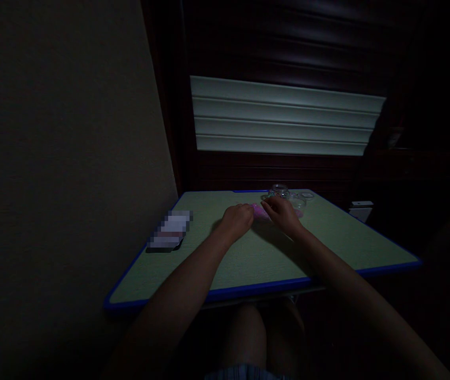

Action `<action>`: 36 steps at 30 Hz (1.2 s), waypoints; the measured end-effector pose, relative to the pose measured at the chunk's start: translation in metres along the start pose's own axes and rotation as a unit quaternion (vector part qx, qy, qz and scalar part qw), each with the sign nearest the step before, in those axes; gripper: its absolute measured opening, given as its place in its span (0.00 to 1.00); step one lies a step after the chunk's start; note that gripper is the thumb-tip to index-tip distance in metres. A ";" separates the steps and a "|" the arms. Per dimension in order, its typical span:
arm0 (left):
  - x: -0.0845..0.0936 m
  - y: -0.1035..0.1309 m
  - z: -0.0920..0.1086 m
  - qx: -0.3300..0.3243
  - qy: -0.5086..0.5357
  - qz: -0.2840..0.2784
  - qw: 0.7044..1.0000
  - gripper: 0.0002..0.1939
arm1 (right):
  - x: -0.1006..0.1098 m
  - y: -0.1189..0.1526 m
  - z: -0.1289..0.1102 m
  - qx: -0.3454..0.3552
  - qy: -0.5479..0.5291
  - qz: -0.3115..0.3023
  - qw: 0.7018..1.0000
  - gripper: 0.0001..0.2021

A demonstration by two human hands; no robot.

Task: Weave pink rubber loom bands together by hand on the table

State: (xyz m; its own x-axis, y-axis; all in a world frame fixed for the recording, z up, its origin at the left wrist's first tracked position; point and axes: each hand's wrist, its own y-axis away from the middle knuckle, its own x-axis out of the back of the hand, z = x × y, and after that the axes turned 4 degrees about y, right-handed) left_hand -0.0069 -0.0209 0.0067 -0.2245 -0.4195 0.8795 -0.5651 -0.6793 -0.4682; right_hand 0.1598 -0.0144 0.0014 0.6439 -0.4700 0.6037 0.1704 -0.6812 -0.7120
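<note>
My left hand (238, 220) is closed around the left end of a small pink bag-like thing (260, 212) low over the table; its exact kind is too dark to make out. From the right, my right hand (285, 217) reaches in with bent fingers drawn together at the pink thing's other side. What its fingertips hold, if anything, is hidden. Just behind the right hand stands a clear glass jar (279, 189). Beside that hand, partly covered by it, is a clear rounded container (299, 203) with something pink low inside.
A round clear lid (307, 196) lies near the far right corner of the pale green table (209, 279), which has a blue rim. At the left edge lies a blurred phone-like flat object (171, 230). A wall (90, 158) rises close on the left.
</note>
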 end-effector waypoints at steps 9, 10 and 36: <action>-0.003 -0.001 -0.002 0.001 -0.003 -0.001 1.000 0.13 | -0.002 0.000 0.004 0.012 -0.015 -0.060 0.998 0.14; -0.004 -0.001 -0.002 0.002 0.001 0.000 1.000 0.13 | -0.002 0.000 0.004 0.015 -0.019 -0.071 0.997 0.14; -0.005 -0.001 -0.003 -0.017 -0.009 0.001 1.000 0.12 | -0.005 0.001 0.008 0.028 0.013 -0.100 0.995 0.09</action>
State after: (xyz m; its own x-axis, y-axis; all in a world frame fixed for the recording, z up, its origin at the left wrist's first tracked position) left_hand -0.0074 -0.0166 0.0033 -0.2117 -0.4319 0.8767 -0.5915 -0.6575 -0.4667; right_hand 0.1623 -0.0081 -0.0051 0.5742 -0.3428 0.7435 0.3354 -0.7299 -0.5956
